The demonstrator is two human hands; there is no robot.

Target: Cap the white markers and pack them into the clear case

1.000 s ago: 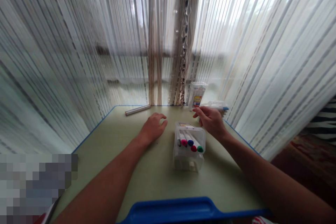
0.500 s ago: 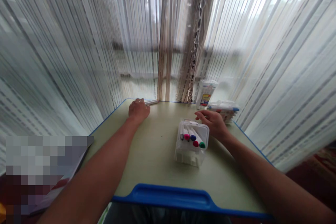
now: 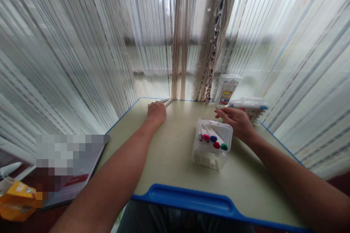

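Note:
My left hand (image 3: 157,112) is at the far left of the table, its fingers closed on a slim white marker (image 3: 168,102) that points away to the right. Another white stick-like marker (image 3: 164,100) lies beside it at the back edge. My right hand (image 3: 236,120) rests behind and to the right of a clear plastic box (image 3: 210,160), fingers loosely bent and partly stretched out, with nothing visible in them. In the box's upper part are several white markers with grey, pink, blue (image 3: 213,138), red and green (image 3: 224,146) caps.
A tall clear case (image 3: 227,89) with a yellow label stands at the back right, beside a low clear container (image 3: 250,109) with a blue edge. The table has a blue front tray (image 3: 191,201). String curtains (image 3: 153,43) hang behind. An orange packet (image 3: 19,200) is at lower left.
My left hand has closed on a white marker, and two white sticks now show beside it. My right hand stays near the box. The whole view has shifted slightly.

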